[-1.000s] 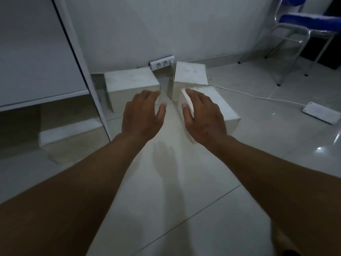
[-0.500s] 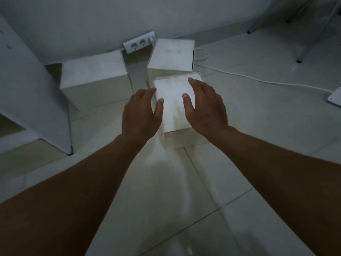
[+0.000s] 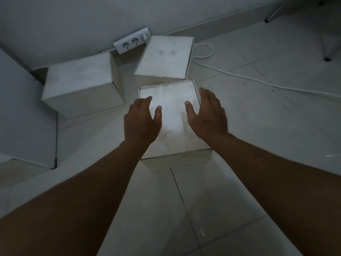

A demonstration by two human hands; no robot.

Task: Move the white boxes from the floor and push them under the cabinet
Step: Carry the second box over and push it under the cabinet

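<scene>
Three white boxes stand on the tiled floor. The nearest box (image 3: 172, 111) is in the middle, and both my hands hover over it. My left hand (image 3: 141, 122) is above its left side with relaxed fingers, holding nothing. Over the box's right edge is my right hand (image 3: 207, 115), fingers straight and spread. A second box (image 3: 165, 58) stands just behind it by the wall. The third box (image 3: 79, 84) lies to the left, next to the white cabinet (image 3: 24, 115), whose side panel fills the left edge.
A white power strip (image 3: 132, 42) lies against the wall behind the boxes. Its white cable (image 3: 258, 80) runs across the floor to the right. Chair legs (image 3: 330, 50) stand at the top right. Open tiled floor lies in front of me.
The view has closed in on the nearest box. Both hands have spread apart toward the box's two sides.
</scene>
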